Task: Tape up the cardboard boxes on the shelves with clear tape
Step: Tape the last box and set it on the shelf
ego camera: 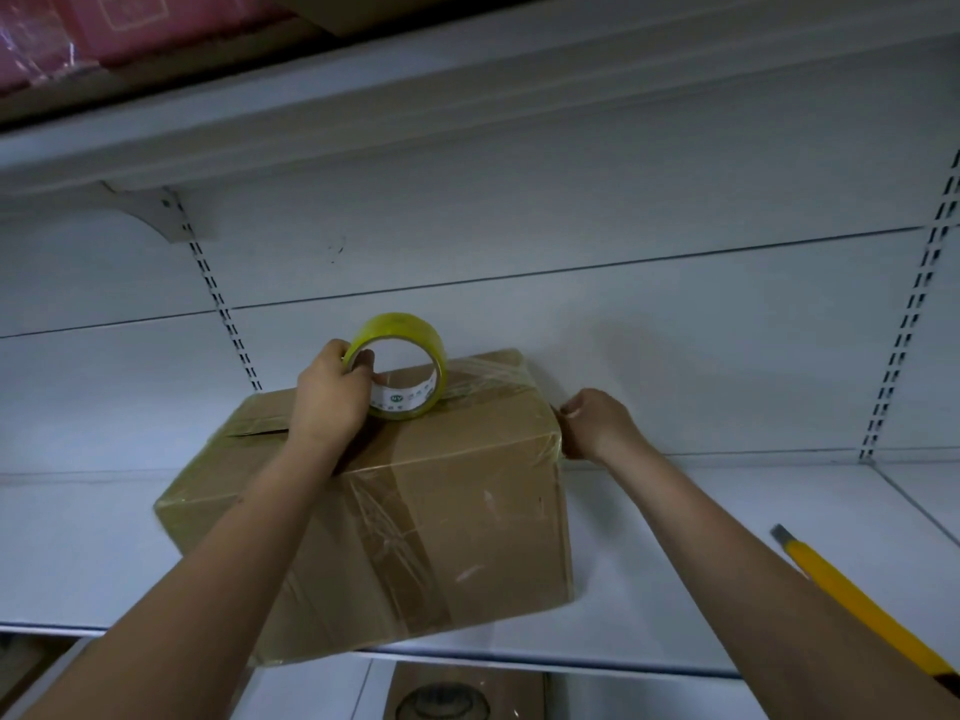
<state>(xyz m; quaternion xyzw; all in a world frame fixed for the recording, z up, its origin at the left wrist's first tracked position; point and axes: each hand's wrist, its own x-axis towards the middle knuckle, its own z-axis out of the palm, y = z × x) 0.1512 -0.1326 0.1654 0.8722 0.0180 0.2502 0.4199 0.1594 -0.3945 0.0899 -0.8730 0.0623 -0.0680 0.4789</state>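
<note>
1 cardboard box [415, 491] on white shelf [727, 511], flaps shut, contents hidden. Left hand [327, 397] grips tape roll [402, 366] standing on edge on box top; clear tape runs to box's right edge. Right hand [592, 423] curled, pinching at that corner. Yellow cutter [852, 600] on shelf, right.

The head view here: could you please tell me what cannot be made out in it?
- Far side of the cardboard box: hidden by the box itself.
- Whatever the right hand pinches at the box's corner: too small.
- Yellow tool: cut off by the right edge.
- Print on the tape roll, held by the left hand: too small.
</note>
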